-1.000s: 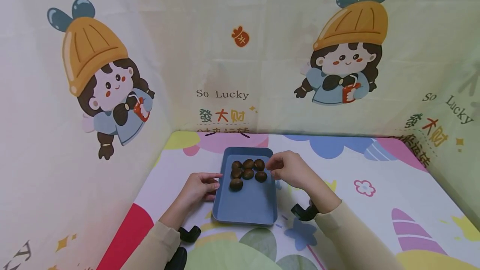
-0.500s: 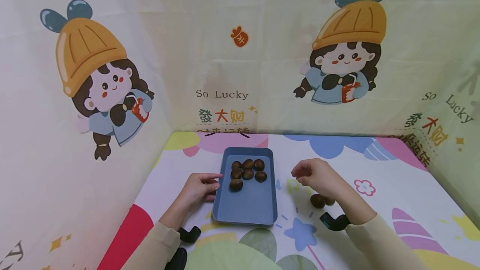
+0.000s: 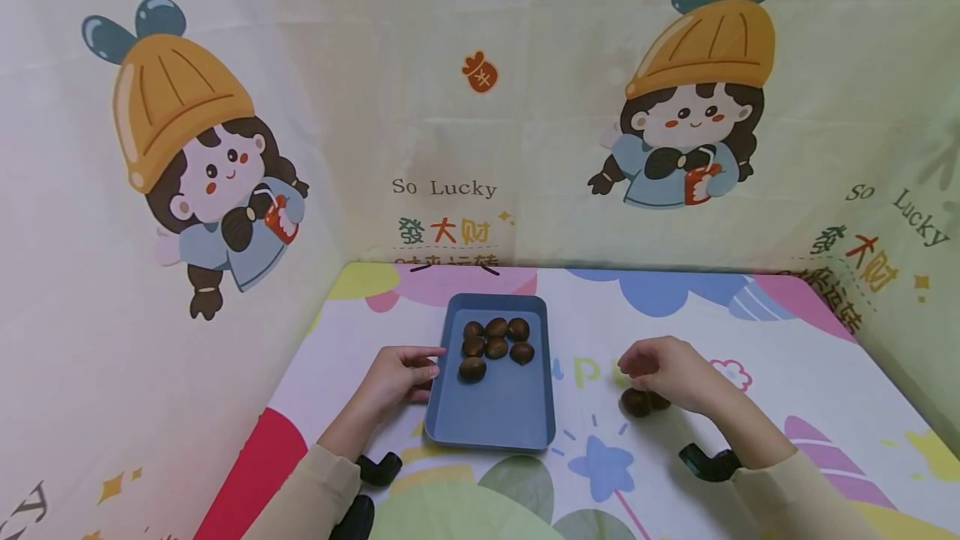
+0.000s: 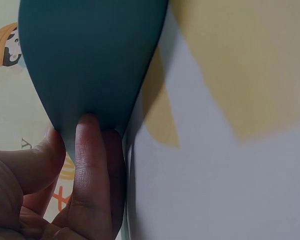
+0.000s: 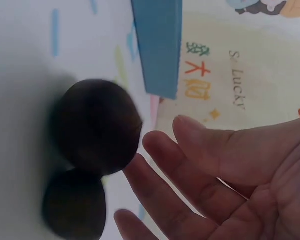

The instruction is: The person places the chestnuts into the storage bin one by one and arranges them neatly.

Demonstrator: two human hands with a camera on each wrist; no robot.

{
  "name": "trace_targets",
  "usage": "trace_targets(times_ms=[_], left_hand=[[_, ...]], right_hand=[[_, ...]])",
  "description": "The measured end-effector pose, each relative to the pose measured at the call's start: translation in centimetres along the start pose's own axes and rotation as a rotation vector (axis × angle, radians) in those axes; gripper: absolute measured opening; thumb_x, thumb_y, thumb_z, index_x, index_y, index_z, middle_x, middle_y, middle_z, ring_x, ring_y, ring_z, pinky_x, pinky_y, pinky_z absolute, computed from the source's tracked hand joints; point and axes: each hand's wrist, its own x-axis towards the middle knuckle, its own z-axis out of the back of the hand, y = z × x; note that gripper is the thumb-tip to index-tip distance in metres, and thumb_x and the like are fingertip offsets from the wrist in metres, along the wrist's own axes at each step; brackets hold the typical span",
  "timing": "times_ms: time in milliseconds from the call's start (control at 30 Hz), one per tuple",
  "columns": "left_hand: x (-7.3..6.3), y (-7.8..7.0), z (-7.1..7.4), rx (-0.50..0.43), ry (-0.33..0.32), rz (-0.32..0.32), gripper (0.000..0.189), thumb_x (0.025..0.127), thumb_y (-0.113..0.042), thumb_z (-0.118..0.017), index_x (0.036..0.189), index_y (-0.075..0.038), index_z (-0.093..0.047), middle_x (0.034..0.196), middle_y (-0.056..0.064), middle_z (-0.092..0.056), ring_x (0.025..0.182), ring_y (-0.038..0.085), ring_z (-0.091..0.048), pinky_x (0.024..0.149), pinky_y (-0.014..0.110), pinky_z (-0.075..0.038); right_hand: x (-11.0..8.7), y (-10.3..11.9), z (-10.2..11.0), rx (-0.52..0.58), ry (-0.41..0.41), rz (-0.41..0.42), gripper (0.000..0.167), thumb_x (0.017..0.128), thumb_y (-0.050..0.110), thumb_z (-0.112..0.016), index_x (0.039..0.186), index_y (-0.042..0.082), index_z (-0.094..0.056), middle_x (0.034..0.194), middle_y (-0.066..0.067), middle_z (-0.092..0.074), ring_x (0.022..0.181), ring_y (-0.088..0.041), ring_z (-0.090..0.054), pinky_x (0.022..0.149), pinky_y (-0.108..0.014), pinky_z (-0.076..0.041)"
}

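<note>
A blue-grey tray (image 3: 491, 415) lies on the table with several brown chestnuts (image 3: 496, 347) grouped in its far half. My left hand (image 3: 397, 375) rests against the tray's left side. In the left wrist view, its fairly straight fingers (image 4: 92, 175) touch the tray's outer wall (image 4: 90, 65). To the right of the tray, two loose chestnuts (image 3: 636, 402) lie side by side on the table. My right hand (image 3: 671, 373) hovers just over them, partly covering one. The right wrist view shows its fingers loosely spread beside the nearer chestnut (image 5: 97, 127), holding nothing.
The table's cover (image 3: 600, 440) has colourful printed shapes. Cloth walls (image 3: 525, 148) with cartoon figures stand behind the table and at both sides. A dark wrist mount (image 3: 708, 463) hangs under my right wrist, and another (image 3: 381, 468) under the left.
My right hand has moved away from the tray's right edge, rightward and nearer to me, to the two loose chestnuts. The tray, its chestnuts and my left hand have stayed in place.
</note>
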Motion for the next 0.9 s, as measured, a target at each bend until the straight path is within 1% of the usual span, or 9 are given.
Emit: trace_targets(times_ms=[133,233,333,400,533,633,700,767,900], left_hand=[[0.0,0.0,0.0,-0.001,0.0,0.002,0.032,0.097,0.0,-0.077,0.128,-0.008,-0.08,0.104,0.015,-0.077,0.075,0.018,-0.076,0.067,0.035,-0.068],[0.0,-0.1,0.0,0.0,0.0,0.003,0.032,0.097,-0.001,-0.077,0.128,-0.009,-0.08,0.105,0.015,-0.077,0.075,0.018,-0.076,0.067,0.035,-0.068],[-0.1,-0.1,0.0,0.001,0.0,0.002,0.032,0.097,-0.001,-0.077,0.128,-0.009,-0.08,0.105,0.015,-0.077,0.076,0.018,-0.076,0.067,0.035,-0.068],[-0.1,-0.1,0.0,0.003,0.001,0.002,0.032,0.097,-0.001,-0.077,0.128,-0.009,-0.08,0.106,0.016,-0.077,0.076,0.018,-0.076,0.067,0.036,-0.068],[-0.1,-0.1,0.0,0.009,-0.001,0.007,0.032,0.097,-0.002,-0.077,0.128,-0.01,-0.08,0.107,0.016,-0.076,0.075,0.018,-0.076,0.067,0.036,-0.068],[-0.2,-0.2,0.0,0.006,0.001,0.007,0.033,0.097,-0.002,-0.077,0.128,-0.01,-0.08,0.106,0.016,-0.076,0.075,0.019,-0.076,0.067,0.036,-0.068],[-0.2,-0.2,0.0,0.004,0.003,0.004,0.033,0.097,-0.002,-0.077,0.128,-0.01,-0.08,0.106,0.016,-0.076,0.076,0.019,-0.076,0.067,0.037,-0.068],[-0.1,-0.2,0.0,0.002,0.006,0.002,0.033,0.097,-0.002,-0.077,0.129,-0.01,-0.08,0.106,0.016,-0.076,0.076,0.019,-0.076,0.067,0.037,-0.068],[-0.1,-0.1,0.0,0.007,0.005,0.002,0.033,0.097,-0.002,-0.077,0.128,-0.01,-0.08,0.106,0.016,-0.076,0.076,0.019,-0.076,0.067,0.037,-0.068]], right_hand=[[-0.5,-0.8,0.1,0.047,0.036,-0.028,0.023,0.089,0.002,-0.082,0.111,0.009,-0.078,0.107,-0.004,-0.081,0.1,-0.018,-0.074,0.086,-0.032,-0.061],[-0.8,-1.2,0.0,0.084,0.062,-0.013,0.025,0.088,0.0,-0.081,0.112,0.006,-0.077,0.107,-0.005,-0.081,0.101,-0.02,-0.074,0.082,-0.027,-0.06],[-0.9,-1.4,-0.1,0.098,0.069,-0.016,0.026,0.087,-0.002,-0.081,0.111,0.006,-0.077,0.106,-0.003,-0.081,0.1,-0.018,-0.074,0.081,-0.023,-0.058],[-0.9,-1.5,-0.3,0.106,0.077,-0.019,0.025,0.087,-0.002,-0.08,0.11,0.007,-0.077,0.105,-0.002,-0.081,0.099,-0.017,-0.073,0.08,-0.022,-0.058],[-0.8,-1.5,-0.5,0.118,0.104,0.001,0.023,0.088,-0.002,-0.081,0.11,0.006,-0.077,0.102,-0.001,-0.081,0.095,-0.014,-0.073,0.079,-0.021,-0.058],[-0.7,-1.5,-0.6,0.103,0.124,0.043,0.022,0.089,0.0,-0.081,0.11,0.005,-0.076,0.101,-0.001,-0.081,0.093,-0.012,-0.072,0.078,-0.021,-0.057],[-0.7,-1.3,-0.7,0.098,0.127,0.055,0.022,0.089,0.0,-0.081,0.11,0.006,-0.076,0.1,0.0,-0.08,0.093,-0.012,-0.072,0.078,-0.021,-0.057],[-0.8,-1.3,-0.8,0.095,0.132,0.08,0.021,0.09,0.0,-0.08,0.11,0.005,-0.076,0.1,0.0,-0.08,0.092,-0.013,-0.072,0.077,-0.021,-0.057],[-0.6,-1.1,-1.0,0.104,0.131,0.077,0.02,0.089,-0.002,-0.08,0.107,0.006,-0.075,0.097,-0.001,-0.079,0.09,-0.013,-0.071,0.076,-0.021,-0.057]])
